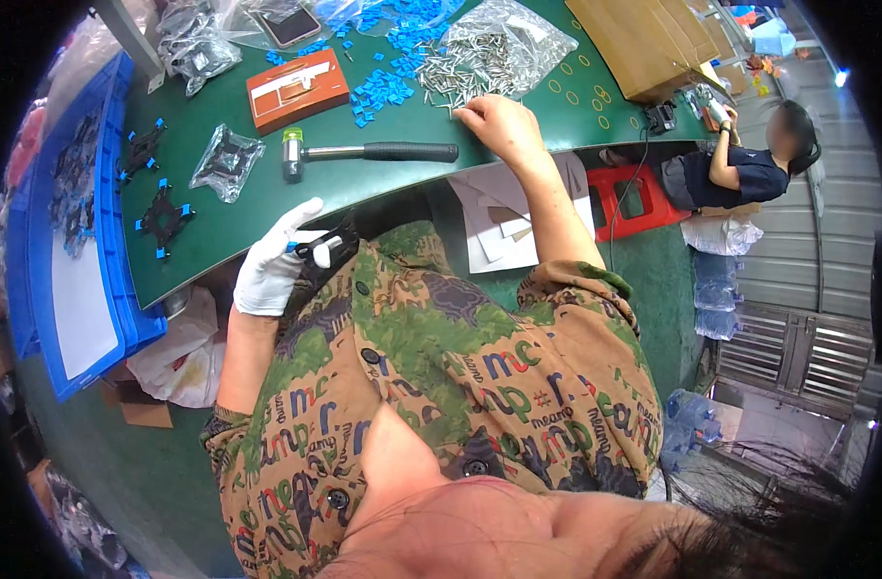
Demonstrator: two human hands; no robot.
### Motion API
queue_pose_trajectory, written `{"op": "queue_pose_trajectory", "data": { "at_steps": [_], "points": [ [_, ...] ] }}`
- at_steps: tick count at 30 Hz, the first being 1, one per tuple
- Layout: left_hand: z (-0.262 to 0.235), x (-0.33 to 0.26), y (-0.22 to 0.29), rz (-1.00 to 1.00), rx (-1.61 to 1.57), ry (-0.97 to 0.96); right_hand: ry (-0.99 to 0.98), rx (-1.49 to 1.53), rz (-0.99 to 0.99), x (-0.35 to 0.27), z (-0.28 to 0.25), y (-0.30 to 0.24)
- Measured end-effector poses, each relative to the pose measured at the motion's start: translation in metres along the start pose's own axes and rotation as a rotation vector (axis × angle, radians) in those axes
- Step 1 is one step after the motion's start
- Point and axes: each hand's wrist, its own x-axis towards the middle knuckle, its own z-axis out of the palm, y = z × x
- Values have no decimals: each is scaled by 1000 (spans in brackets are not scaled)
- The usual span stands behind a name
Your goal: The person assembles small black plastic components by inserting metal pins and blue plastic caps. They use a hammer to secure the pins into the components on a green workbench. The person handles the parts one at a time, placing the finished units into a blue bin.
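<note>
My left hand (273, 259), in a white glove, is closed on a black plastic bracket (339, 249) with a bit of blue on it, close against my body at the table edge. My bare right hand (504, 127) reaches over the table to a pile of silver metal pins (470, 66). Its thumb and finger pinch together at the pile's near edge, with a thin pin at the tips. Next to the pins lie many small blue plastic clips (381, 89). A hammer (383, 152) with a black grip and a yellow-green head lies between my hands.
Black brackets with blue ends (163, 220) and a bagged one (227, 162) lie at left. An orange box (298, 91) stands behind the hammer. A blue crate (108, 318) borders the table's left. Rubber bands (571, 97) and a cardboard box (644, 43) are right, beyond which a co-worker (740, 164) sits.
</note>
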Motion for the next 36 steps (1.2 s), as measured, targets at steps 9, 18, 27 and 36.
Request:
{"op": "queue_pose_trajectory", "data": {
  "at_steps": [9, 18, 27, 36],
  "points": [
    [-41, -20, 49, 98, -17, -163, 65, -56, -141, 11, 14, -5],
    [-46, -29, 55, 64, 339, 126, 22, -100, -211, 7, 19, 3],
    [6, -3, 18, 101, 704, 126, -19, -55, -234, 6, 17, 9],
    [23, 14, -3, 109, 704, 77, 10, -45, -210, -2, 4, -10]
  ]
}}
